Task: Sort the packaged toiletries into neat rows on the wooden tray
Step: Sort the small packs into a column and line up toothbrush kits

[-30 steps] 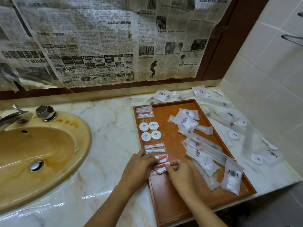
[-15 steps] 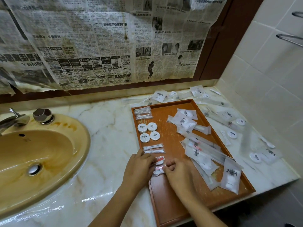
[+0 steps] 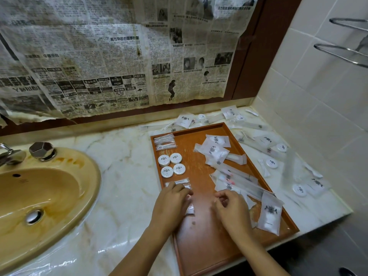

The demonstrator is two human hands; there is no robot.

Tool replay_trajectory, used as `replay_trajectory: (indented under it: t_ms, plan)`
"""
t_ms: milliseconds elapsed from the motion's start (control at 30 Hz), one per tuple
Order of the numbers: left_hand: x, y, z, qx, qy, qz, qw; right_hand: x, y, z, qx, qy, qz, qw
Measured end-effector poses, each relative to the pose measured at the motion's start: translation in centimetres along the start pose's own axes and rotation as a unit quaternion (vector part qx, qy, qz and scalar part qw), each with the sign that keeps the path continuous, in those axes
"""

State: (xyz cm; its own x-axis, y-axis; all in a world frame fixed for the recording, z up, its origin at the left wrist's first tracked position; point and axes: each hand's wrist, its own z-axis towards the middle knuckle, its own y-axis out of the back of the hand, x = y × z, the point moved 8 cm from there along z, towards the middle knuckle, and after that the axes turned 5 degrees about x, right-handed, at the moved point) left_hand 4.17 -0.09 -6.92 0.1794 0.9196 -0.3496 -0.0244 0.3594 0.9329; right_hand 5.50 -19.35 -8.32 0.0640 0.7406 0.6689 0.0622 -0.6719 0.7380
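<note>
Both hands have drawn apart since a second ago, when they met over small red-and-white packets at the tray's left edge; the right hand [image 3: 231, 208] has shifted toward the loose pile. The left hand [image 3: 171, 202] rests with curled fingers on a small packet [image 3: 190, 209] by the left rim of the wooden tray [image 3: 201, 246]; whether it grips that packet cannot be told. The right hand hovers with fingers loosely curled at the edge of the pile, and no packet shows plainly in its grasp.

The tray lies on a marble counter [image 3: 123, 176], its long axis running away from the person and slanting a little to the left at the far end. Down its left side runs a sorted column: clear sachets [image 3: 165, 141] at the far end, four round white soaps [image 3: 172, 165] in a two-by-two block, then thin packets [image 3: 179, 183] lying crosswise just beyond the left hand. Across the right half a heap of white pouches and long clear sleeves [image 3: 235, 176] lies mostly diagonal. One pouch [image 3: 270, 214] sits upright near the right rim.

Bare wood shows down the middle and at the near end. More packets [image 3: 278, 156] are scattered on the counter between the tray and the tiled wall. A yellow basin [image 3: 39, 196] sits well apart at left.
</note>
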Motion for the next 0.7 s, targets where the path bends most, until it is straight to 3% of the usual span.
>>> replay_trajectory:
  t_ms: [167,433,700]
  plan:
    - [-3.8,-0.8,2.4,0.010,-0.023,-0.019,0.999,-2.4,3.4,1.2,-0.040,0.012,-0.121,0.992]
    - [-7.2,-4.4,6.1,0.056,-0.016,0.003,0.998,-5.2,4.9,2.6,-0.004,0.038,-0.184,0.982]
    - [-7.8,-5.3,7.1,0.067,-0.005,0.032,0.997,-6.4,4.6,4.0,0.093,0.088,-0.215,0.968]
